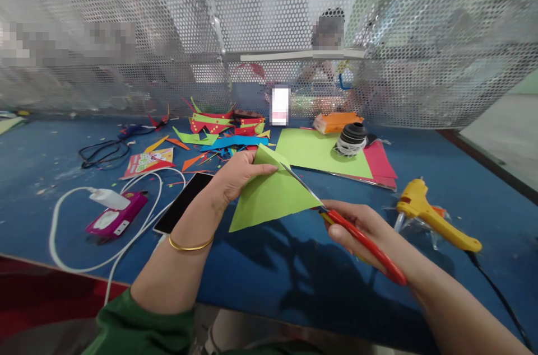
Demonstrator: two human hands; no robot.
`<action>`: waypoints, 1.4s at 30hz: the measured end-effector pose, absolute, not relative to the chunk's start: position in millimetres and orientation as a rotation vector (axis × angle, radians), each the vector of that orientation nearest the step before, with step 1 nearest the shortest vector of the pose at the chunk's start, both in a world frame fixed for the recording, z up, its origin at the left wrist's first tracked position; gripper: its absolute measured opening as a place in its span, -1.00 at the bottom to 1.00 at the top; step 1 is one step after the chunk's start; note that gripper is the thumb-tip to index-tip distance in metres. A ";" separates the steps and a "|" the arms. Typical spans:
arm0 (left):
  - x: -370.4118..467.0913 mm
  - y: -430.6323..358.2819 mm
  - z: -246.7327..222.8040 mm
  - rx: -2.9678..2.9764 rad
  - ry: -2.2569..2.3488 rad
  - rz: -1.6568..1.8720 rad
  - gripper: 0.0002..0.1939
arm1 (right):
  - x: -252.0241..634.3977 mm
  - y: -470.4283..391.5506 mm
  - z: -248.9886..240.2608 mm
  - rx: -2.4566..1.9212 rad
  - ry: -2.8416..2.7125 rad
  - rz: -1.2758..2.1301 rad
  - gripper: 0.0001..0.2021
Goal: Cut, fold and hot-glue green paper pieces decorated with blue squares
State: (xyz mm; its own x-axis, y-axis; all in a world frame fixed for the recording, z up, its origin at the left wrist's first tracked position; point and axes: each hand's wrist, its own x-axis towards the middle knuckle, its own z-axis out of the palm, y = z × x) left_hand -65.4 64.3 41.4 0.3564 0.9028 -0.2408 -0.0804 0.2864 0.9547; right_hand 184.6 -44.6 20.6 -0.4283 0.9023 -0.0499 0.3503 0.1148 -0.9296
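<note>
A piece of light green paper (269,198) is pinched in my left hand (239,173), thumb on top, and held above the blue table. My right hand (357,226) grips scissors (361,243) with red and yellow handles. Their blades lie along the upper right edge of the paper, pointing up toward my left thumb. Beyond my hands lies a larger green sheet (311,148) over pink sheets (384,162). Red and green paper strips (212,122) with yellow dots stand at the back, behind several coloured scraps (227,142).
On the right rests a yellow glue gun (432,215) with its cord. A black-topped roll (352,139) stands on the green sheet. Left are a phone (185,204), a purple power strip (115,220) and white cable (54,220). Behind a perforated screen (269,8) sits another person (328,36).
</note>
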 end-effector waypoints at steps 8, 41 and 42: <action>-67.3 64.5 43.4 1.076 0.969 0.834 -0.58 | 190.3 -45.0 24.5 -1.173 -1.799 1.438 -0.37; -55.3 59.0 32.6 1.067 0.939 0.843 -0.75 | 177.4 -44.8 23.2 -1.277 -1.668 1.367 -0.48; -55.3 59.0 33.0 1.071 0.943 0.848 -0.74 | 177.9 -44.1 21.6 -1.251 -1.692 1.354 -0.49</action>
